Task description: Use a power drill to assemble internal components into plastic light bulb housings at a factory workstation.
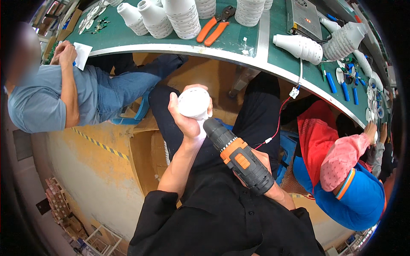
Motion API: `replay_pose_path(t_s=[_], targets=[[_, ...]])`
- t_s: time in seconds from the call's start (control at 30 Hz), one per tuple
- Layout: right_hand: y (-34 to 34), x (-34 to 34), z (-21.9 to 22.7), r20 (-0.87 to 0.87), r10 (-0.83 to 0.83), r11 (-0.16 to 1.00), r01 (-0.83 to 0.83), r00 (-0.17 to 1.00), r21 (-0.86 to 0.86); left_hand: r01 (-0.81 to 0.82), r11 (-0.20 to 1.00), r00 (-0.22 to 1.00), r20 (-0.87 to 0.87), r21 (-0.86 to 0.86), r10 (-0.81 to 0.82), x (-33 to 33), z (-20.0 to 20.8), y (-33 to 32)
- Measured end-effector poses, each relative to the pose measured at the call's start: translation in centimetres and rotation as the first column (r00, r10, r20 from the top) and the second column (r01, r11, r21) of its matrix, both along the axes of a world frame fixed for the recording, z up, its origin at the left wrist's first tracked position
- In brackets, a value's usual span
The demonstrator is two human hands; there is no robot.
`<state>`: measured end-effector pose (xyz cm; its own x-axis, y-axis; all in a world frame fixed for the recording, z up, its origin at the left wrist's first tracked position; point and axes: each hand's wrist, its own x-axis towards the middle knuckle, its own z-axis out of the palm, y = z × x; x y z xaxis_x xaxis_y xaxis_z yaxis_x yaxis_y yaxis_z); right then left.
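Note:
In front of my lap, my left hand is closed around a white round plastic lamp housing, its wide face turned up. My right hand grips an orange-and-black cordless drill, and the drill's body hides most of those fingers. The drill's chuck points up and left at the housing's lower right side. Whether a bit touches the housing cannot be made out. A pale light falls on my left wrist below the housing.
Across the green workbench stand stacks of white housings, orange-handled cutters and a metal power supply box. A red wire hangs at my right from a small white connector. Co-workers sit close on both sides.

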<state>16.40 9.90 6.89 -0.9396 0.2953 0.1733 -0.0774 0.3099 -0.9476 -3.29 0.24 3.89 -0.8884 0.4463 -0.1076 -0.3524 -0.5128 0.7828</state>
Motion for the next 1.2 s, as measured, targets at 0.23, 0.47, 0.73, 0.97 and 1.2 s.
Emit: replay_pose_path(t_s=[0.23, 0.47, 0.73, 0.97, 1.2], targets=[[0.2, 0.5, -0.1, 0.111, 0.113, 0.994, -0.112, 0.987, -0.017, 0.007, 1.0, 0.999, 0.031, 0.015, -0.008, 0.5, 0.2, -0.2], [0.3, 0.7, 0.0, 0.105, 0.109, 0.994, -0.109, 0.988, -0.009, -0.002, 1.0, 1.0, 0.013, -0.014, 0.002, -0.1, 0.1, -0.3], [-0.4, 0.4, 0.3, 0.075, 0.054, 0.998, -0.052, 0.996, -0.024, -0.007, 1.0, 1.0, 0.02, -0.01, 0.007, -0.1, -0.3, -0.5], [-0.2, 1.3, 0.0, 0.125, 0.101, 0.995, -0.097, 0.987, -0.038, -0.015, 1.0, 0.999, 0.031, 0.021, 0.015, -0.1, -0.7, -0.7], [-0.3, 1.0, 0.2, 0.14, 0.115, 0.993, -0.111, 0.983, -0.039, -0.033, 0.999, 0.999, 0.017, 0.003, 0.033, -0.4, -0.8, -1.1]])
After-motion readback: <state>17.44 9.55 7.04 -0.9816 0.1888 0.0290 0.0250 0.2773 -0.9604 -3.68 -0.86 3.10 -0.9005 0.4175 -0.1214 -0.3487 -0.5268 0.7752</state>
